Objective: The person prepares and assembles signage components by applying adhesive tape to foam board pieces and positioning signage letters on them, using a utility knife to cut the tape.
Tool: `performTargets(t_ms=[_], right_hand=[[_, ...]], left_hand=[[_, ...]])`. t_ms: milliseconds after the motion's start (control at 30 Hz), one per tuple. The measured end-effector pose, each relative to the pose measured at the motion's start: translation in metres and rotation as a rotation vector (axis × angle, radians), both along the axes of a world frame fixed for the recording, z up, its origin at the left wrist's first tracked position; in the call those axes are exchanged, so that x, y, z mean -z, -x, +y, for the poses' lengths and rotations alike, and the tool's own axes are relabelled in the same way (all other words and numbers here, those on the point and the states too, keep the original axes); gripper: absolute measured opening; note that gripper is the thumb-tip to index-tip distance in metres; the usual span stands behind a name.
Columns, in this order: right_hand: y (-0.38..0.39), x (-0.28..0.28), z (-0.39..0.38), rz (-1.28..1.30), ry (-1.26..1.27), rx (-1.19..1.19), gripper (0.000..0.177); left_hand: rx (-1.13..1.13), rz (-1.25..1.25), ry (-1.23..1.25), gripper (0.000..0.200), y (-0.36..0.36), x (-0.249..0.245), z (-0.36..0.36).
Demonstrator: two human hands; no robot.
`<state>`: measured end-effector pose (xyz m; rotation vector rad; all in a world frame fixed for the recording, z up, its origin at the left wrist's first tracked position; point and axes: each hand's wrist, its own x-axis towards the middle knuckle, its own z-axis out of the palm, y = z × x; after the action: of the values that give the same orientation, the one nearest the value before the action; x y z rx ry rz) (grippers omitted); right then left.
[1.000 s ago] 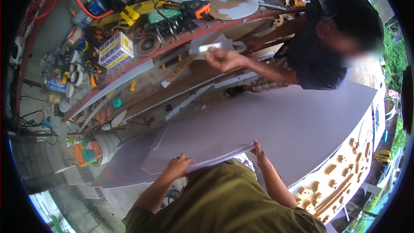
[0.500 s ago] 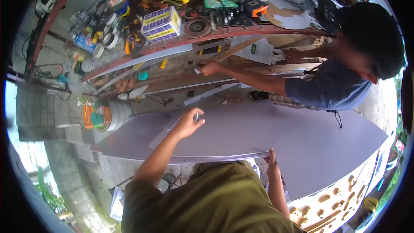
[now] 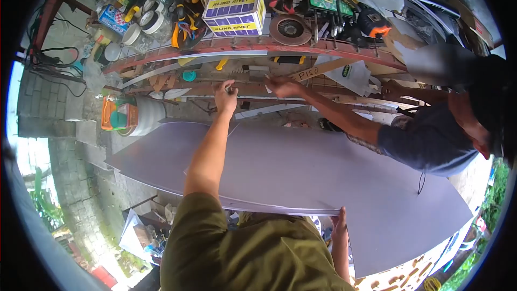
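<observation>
My left hand (image 3: 226, 99) reaches out over the far edge of the large grey sheet (image 3: 301, 167), its fingers curled round a small, dark metallic object (image 3: 230, 89) whose kind I cannot make out. At the near edge, my right hand (image 3: 339, 225) grips the sheet, thumb up along the rim and fingers hidden. More than one layer shows at that edge. Across from me, a co-worker's hand (image 3: 284, 87) is close to my left hand, with a small pale thing at its fingertips. The co-worker's other hand (image 3: 396, 90) is near a white plastic bag (image 3: 344, 77).
A red metal-edged shelf (image 3: 318, 46) holds a blind rivet box (image 3: 234, 13), a grinding disc (image 3: 291, 29), a tape measure (image 3: 372, 24), and jars. Below lie wood strips and a marked board (image 3: 307, 73). A bucket (image 3: 148, 112) stands left; cut-out panels (image 3: 414, 272) lie right.
My left hand has moved forward from above the sheet to beyond its far edge, still holding the small object. My right hand stays on the sheet's edge. The view has shifted.
</observation>
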<state>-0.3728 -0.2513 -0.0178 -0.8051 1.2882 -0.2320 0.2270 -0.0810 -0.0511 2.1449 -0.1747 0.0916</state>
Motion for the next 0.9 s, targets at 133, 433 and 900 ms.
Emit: performTargets(t_ms=[133,433,900], right_hand=[[-0.002,-0.005,0.0,0.027,0.01,0.006,0.046],[-0.01,-0.017,-0.002,0.041,-0.017,0.008,0.044],[-0.013,-0.019,-0.003,0.102,-0.031,-0.02,0.049]], left_hand=[[0.043,-0.171,-0.147,0.04,-0.039,0.029,-0.023],[-0.071,-0.154,-0.212,0.046,-0.083,0.057,-0.059],[0.173,-0.429,-0.826,0.035,-0.085,0.064,-0.073]])
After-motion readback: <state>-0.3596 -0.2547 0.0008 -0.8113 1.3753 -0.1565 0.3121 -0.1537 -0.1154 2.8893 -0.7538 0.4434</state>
